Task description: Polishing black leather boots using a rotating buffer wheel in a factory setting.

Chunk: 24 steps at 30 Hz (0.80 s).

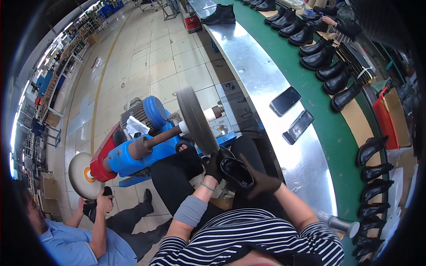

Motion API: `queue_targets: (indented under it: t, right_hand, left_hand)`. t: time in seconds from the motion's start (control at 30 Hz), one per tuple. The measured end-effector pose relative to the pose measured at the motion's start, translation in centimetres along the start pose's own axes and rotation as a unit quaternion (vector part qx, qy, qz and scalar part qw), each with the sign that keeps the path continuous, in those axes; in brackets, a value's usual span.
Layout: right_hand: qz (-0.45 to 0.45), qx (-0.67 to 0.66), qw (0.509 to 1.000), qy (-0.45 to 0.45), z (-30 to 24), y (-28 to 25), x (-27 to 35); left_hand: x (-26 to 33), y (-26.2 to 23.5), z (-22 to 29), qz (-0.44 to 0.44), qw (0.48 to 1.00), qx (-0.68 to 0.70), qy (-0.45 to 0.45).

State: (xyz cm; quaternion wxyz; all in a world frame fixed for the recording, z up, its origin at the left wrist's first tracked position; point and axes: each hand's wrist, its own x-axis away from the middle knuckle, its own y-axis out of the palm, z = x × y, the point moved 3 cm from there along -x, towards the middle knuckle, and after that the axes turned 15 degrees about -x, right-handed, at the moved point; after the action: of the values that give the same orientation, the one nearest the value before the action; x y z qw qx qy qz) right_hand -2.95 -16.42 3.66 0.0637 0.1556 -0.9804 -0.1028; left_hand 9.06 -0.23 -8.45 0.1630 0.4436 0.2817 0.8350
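Note:
A black ankle boot (238, 173) is held between my gloved hands in front of my lap, its opening turned up toward me. My left hand (213, 168), in a dark glove, closes on the boot's left side near the wheel. On the right side, my right hand (262, 181), in a brown glove, grips the heel end. The boot's toe points at the lower edge of a dark grey buffing wheel (194, 117); whether they touch I cannot tell. That wheel sits on the shaft of a blue and red polishing machine (122, 156).
Two phones (285, 101) lie on the metal ledge (248, 57) at my right. Several black boots (317, 57) line the green conveyor (290, 80) beyond it. At left, a co-worker (84, 239) holds a shoe at the machine's pale wheel (84, 175). A person's hand shows far right.

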Motion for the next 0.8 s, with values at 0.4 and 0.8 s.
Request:
queue_targets:
  t: [0.4,0.8]
  right_hand:
    - [0.18,-0.496,0.85,0.014,10.0,-2.4,-3.6]
    - [0.025,0.353,0.934,-0.04,-9.1,3.8,0.6]
  left_hand:
    - [-5.4,-1.4,5.2,-0.098,0.97,0.06,0.214]
    - [-2.1,-2.7,0.4,-0.161,0.964,0.202,0.056]
